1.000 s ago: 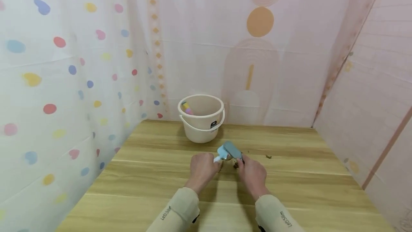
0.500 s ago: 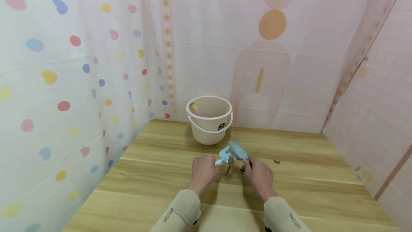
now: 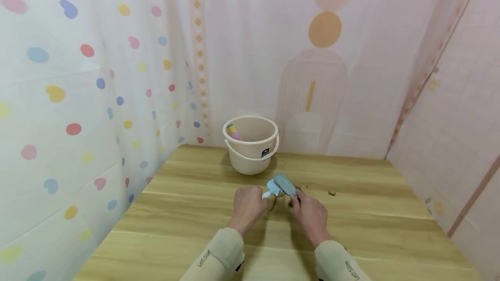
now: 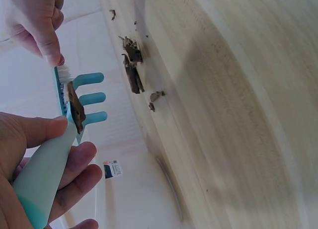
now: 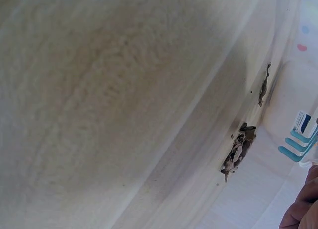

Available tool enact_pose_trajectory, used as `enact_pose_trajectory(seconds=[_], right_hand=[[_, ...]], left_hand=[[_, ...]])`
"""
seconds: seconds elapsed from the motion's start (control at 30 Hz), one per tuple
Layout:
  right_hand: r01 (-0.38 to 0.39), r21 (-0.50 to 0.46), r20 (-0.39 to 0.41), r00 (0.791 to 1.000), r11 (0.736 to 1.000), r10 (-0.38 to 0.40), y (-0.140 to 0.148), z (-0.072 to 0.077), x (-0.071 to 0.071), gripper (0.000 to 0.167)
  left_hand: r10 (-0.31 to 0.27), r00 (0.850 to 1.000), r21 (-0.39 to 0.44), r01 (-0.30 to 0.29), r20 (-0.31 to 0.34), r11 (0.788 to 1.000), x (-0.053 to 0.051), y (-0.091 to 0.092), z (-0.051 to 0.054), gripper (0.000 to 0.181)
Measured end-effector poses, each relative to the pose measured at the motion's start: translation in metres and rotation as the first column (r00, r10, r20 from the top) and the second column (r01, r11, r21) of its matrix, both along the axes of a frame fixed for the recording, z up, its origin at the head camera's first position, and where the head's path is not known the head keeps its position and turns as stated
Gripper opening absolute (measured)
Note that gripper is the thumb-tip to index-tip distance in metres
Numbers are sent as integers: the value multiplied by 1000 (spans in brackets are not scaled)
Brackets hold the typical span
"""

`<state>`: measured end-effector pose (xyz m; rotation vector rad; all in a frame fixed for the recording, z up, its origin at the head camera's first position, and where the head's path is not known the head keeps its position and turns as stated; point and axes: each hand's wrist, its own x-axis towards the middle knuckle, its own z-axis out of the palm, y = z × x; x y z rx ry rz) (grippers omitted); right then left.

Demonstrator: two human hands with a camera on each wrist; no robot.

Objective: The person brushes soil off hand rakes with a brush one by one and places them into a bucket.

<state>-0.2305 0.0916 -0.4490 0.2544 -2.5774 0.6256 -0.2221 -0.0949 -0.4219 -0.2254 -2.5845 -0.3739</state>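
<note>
My left hand (image 3: 248,207) grips the pale blue handle of a small hand rake (image 4: 90,79) with blunt blue tines, thumb on top in the left wrist view. A brown, dried-leaf-like scrap (image 4: 75,107) lies against the rake's head. My right hand (image 3: 311,216) pinches the dark handle end of a grey-blue brush (image 3: 285,184). The brush lies across the rake head, its white bristles (image 4: 64,75) facing the tines and the scrap. Both tools are above the table. In the right wrist view the brush is out of sight.
A cream bucket (image 3: 249,159) with its handle down stands behind the hands, a colourful stick-like thing (image 3: 234,132) inside. Brown crumbly debris (image 4: 133,72) lies on the wood-grain table (image 3: 175,211) below the tools, with another bit (image 3: 331,193) to the right. Patterned curtains (image 3: 258,47) enclose the table.
The brush tilted away, showing more of the rake's tines half a second ago, and now lies flatter across the rake head again. Both hands keep their grips. The head view has shifted slightly.
</note>
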Motion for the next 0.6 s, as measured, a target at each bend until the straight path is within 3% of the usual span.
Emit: enact_pose_trajectory(seconds=[0.43, 0.6], right_hand=[[14, -6, -46, 999, 1000, -14, 1, -4, 2, 31], [31, -13, -7, 999, 999, -31, 5, 1, -2, 33]], left_hand=[[-1, 1000, 17, 0, 26, 1000, 4, 1, -2, 43], [-5, 1000, 8, 5, 25, 1000, 2, 1, 1, 43]])
